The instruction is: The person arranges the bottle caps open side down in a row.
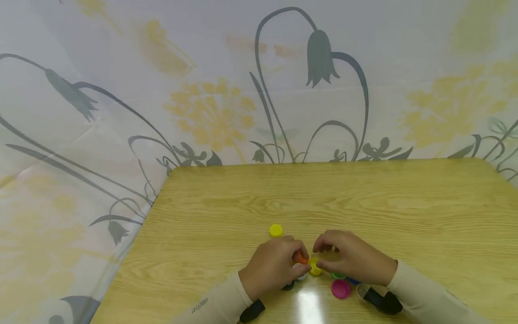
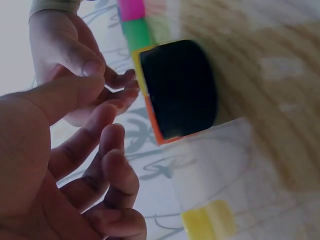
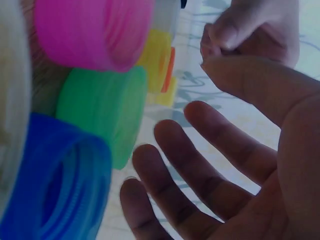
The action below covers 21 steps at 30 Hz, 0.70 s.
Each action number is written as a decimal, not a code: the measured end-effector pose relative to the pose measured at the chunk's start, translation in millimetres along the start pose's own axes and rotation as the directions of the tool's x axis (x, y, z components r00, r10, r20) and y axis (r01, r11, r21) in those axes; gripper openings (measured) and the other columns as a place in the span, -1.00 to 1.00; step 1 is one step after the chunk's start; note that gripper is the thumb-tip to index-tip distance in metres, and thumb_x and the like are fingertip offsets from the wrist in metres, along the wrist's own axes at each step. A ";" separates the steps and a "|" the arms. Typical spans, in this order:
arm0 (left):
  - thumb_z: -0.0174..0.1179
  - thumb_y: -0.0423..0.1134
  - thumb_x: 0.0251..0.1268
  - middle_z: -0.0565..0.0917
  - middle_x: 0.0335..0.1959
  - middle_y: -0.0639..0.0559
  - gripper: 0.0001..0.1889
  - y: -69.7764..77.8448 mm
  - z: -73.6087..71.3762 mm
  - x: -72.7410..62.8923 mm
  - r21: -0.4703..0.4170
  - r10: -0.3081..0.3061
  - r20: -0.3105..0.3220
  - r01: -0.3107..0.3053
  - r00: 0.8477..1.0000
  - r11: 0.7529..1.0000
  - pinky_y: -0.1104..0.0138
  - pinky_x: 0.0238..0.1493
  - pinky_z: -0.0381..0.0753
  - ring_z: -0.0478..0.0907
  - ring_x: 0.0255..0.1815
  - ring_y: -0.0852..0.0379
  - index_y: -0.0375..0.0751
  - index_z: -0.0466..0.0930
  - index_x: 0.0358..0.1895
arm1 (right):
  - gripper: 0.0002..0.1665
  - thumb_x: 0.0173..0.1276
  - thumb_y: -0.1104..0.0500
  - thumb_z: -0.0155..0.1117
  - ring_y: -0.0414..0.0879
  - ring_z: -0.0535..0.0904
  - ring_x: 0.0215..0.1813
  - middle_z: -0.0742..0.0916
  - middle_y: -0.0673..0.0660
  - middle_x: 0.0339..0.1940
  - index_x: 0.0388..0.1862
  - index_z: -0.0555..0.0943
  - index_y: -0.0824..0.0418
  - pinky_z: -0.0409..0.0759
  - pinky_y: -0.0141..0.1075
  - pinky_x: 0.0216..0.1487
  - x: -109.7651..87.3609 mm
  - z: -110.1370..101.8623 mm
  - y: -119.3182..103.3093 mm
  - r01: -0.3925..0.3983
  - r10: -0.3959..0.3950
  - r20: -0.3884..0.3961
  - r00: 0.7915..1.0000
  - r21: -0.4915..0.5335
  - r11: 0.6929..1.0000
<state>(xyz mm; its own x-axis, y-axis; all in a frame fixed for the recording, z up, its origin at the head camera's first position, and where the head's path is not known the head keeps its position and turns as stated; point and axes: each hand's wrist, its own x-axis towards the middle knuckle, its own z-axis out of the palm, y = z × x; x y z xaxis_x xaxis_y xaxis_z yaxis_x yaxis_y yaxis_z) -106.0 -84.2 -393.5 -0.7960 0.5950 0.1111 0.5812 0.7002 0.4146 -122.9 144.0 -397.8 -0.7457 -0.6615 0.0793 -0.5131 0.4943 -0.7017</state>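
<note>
My left hand (image 1: 273, 263) hovers with loosely curled fingers over several plastic bottle caps, holding nothing that I can see. Beside it are an orange cap (image 1: 300, 258), a whitish cap (image 1: 299, 272) and a black cap (image 2: 180, 90). Facing it, my right hand (image 1: 356, 256) has its fingers spread and lightly bent, with nothing in them. A yellow cap (image 1: 315, 267) lies between the two hands. Near the right hand are a green cap (image 3: 105, 110), a magenta cap (image 1: 341, 289) and a blue cap (image 3: 65, 175), whose inner threads show in the right wrist view.
Another yellow cap (image 1: 276, 231) lies apart, beyond the left hand. A pale cap (image 1: 362, 291) sits by the right wrist, partly covered by a black strapped device (image 1: 384, 302). The wood-grain table (image 1: 323, 193) meets a flower-printed curtain (image 1: 218, 58) at its far edge.
</note>
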 end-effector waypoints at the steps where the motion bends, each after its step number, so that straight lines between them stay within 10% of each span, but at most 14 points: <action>1: 0.42 -0.02 0.22 0.60 -0.42 0.28 -0.84 0.1 1.5 -0.5 0.019 0.003 0.005 -0.003 1.000 1.000 0.67 -0.46 0.36 0.37 -0.46 0.52 0.03 0.71 -0.26 | -0.76 0.33 0.05 0.43 -0.28 0.59 -0.14 0.71 -0.11 -0.16 -0.09 0.66 0.08 0.63 -0.34 -0.13 0.0 0.7 1.5 0.000 0.000 0.008 1.000 -0.011 1.000; 21: 0.44 0.02 0.17 0.58 -0.42 0.28 -0.81 4.6 11.0 -4.9 0.122 -0.031 0.037 0.026 0.999 0.992 0.61 -0.53 0.30 0.35 -0.51 0.48 0.11 0.68 -0.26 | -0.68 0.23 0.04 0.50 -0.39 0.51 -0.18 0.67 -0.19 -0.18 -0.04 0.70 0.05 0.59 -0.42 -0.18 -3.7 11.9 4.0 -0.020 0.026 0.060 0.998 -0.104 0.994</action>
<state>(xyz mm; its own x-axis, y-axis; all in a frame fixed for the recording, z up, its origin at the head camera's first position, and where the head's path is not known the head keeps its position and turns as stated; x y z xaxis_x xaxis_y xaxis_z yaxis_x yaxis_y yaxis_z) -97.5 -79.6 -402.1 -0.8069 0.5871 0.0648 0.5763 0.7584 0.3043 -117.2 141.7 -409.3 -0.7323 -0.6807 0.0182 -0.5394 0.5636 -0.6256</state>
